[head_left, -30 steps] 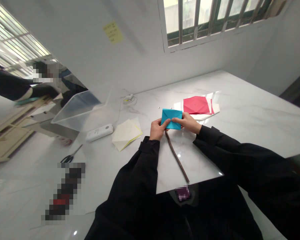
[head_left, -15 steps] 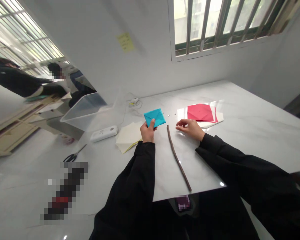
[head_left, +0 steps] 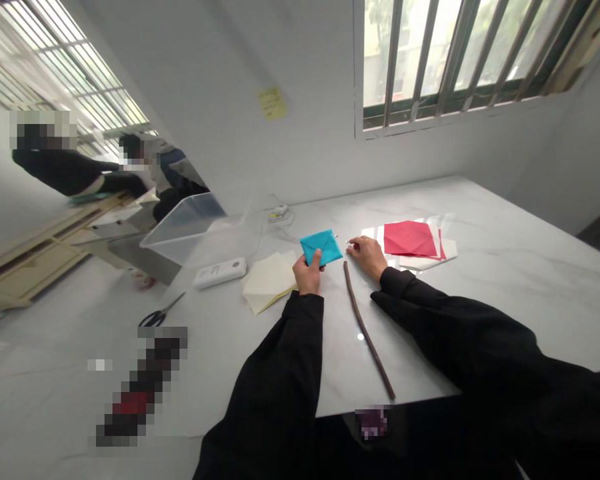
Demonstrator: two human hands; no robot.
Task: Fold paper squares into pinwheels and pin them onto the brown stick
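My left hand (head_left: 309,273) is closed on a small blue envelope (head_left: 321,247), its thumb across the front and the pointed flap facing me. To its right, my right hand (head_left: 367,255) rests low over the table, fingers bent and drawn together by some tiny pale bits (head_left: 347,242). Whether a bit is between the fingertips is too small to make out. A thin brown stick (head_left: 367,329) lies lengthwise between my forearms. Red envelopes (head_left: 410,239) lie on cream paper just right of my right hand. Cream envelopes (head_left: 270,279) with a yellow edge lie left of my left wrist.
On the left are a white oblong device (head_left: 221,273), scissors (head_left: 161,313), a clear plastic bin (head_left: 180,230) and a blurred dark object (head_left: 143,390). A small cable (head_left: 280,212) lies by the wall. Two people (head_left: 63,173) sit farther back left.
My right hand has moved left and forward to the tiny pale bits, covering one of them, and its fingers have drawn closer together. The left hand still holds the blue envelope. The view has shifted slightly.
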